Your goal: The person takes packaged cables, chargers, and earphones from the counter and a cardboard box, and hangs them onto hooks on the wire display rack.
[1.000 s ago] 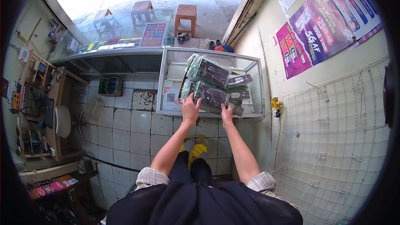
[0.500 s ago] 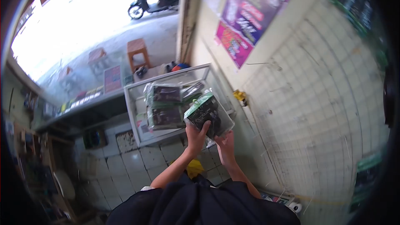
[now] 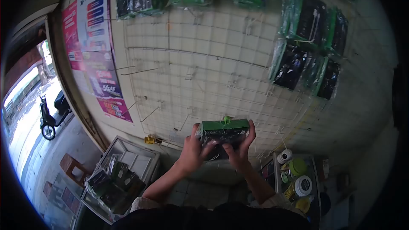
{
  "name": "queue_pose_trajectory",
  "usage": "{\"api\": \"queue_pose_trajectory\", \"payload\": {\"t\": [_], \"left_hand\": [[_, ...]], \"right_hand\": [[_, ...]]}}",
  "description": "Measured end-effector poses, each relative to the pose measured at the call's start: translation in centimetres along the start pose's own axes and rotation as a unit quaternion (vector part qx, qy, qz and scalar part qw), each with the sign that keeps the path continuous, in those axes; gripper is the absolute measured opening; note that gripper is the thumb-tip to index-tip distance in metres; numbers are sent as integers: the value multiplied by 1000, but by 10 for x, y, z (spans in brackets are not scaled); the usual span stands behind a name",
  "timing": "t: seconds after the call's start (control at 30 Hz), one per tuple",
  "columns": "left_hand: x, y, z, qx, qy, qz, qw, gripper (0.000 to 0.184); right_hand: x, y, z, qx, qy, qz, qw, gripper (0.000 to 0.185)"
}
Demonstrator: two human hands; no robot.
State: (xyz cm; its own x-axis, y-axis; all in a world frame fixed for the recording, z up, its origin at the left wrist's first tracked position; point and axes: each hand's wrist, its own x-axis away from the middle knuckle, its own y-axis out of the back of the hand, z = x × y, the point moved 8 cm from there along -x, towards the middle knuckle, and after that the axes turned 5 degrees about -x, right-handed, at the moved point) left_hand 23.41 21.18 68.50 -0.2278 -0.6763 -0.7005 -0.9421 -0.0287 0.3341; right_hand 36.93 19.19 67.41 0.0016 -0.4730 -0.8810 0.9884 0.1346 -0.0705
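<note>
Between my hands is a plastic-wrapped pack [image 3: 225, 126] with a green top edge, dark front and a small green hang tab. My left hand [image 3: 192, 152] grips its left side, with the thumb across the dark front. On the right side, my right hand [image 3: 241, 148] is closed around the pack, its thumb also on the front. Just beyond stands a wire grid [image 3: 179, 88] on the wall, with several metal hooks sticking out. What is printed on the pack is too dark to read.
Similar green-and-black packs [image 3: 298, 19] hang at upper right and along the top. More wrapped packs [image 3: 113, 183] lie on a glass display case [image 3: 140, 155] at lower left. A shelf at lower right holds a white round container [image 3: 303, 185]. Posters [image 3: 96, 30] cover the left wall.
My view has turned right, from the display case to the wire grid. The pack has moved from over the case to in front of the grid, still in both hands.
</note>
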Motion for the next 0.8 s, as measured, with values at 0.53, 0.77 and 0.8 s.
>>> {"api": "queue_pose_trajectory", "payload": {"t": [0.53,0.77,0.8], "left_hand": [[-161,-130,-146,106,-255,-83,957,58],[-187,-148,-141,117,-218,-60,967,48],[-190,-149,-138,125,-209,-65,968,48]], "right_hand": [[-134,147,138,470,124,-173,857,48],[-154,170,125,489,150,-175,841,47],[-158,172,121,491,140,-172,842,47]]}}
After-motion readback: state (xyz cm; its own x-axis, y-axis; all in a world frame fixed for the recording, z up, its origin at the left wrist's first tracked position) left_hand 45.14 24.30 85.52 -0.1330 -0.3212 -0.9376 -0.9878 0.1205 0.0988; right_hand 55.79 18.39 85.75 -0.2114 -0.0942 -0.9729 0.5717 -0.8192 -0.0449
